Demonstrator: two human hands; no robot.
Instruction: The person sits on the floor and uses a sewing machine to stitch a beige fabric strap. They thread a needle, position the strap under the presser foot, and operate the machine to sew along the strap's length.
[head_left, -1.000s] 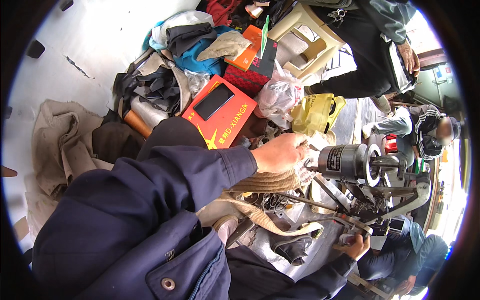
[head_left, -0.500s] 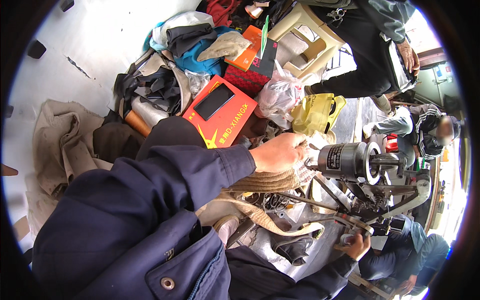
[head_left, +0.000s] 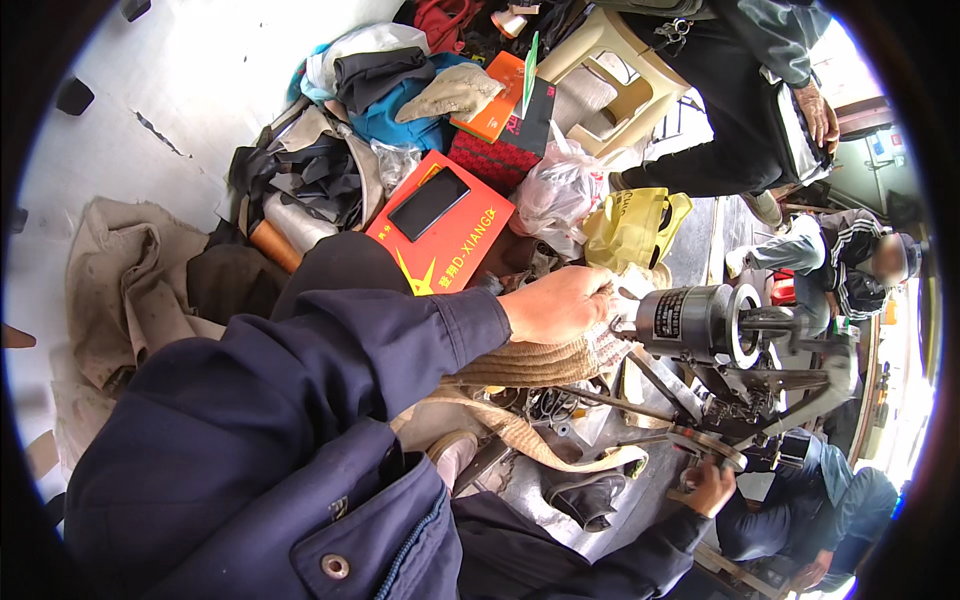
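My left hand [head_left: 560, 304] is closed on the edge of a pale piece of fabric [head_left: 612, 338], right beside the metal head [head_left: 684, 324] of a hand-cranked sewing machine. What lies inside the fingers is partly hidden. Below that hand hangs brown ribbed material [head_left: 535, 362], and a beige strap [head_left: 520, 432] curves under it. Lower right, my right hand [head_left: 710, 489] has its fingers curled at the machine's hand wheel [head_left: 708, 447]; the fingertips are partly hidden.
A black phone [head_left: 428, 203] lies on a red box [head_left: 440, 235]. Plastic bags [head_left: 560, 195], a yellow bag [head_left: 640, 222] and a cream stool [head_left: 610, 70] stand beyond. A dark shoe [head_left: 585, 498] lies below the strap. Other people sit or stand along the right side.
My right hand has shifted slightly left and up with the wheel. The machine's lever arm at the right is blurred by motion. My left hand has stayed in place.
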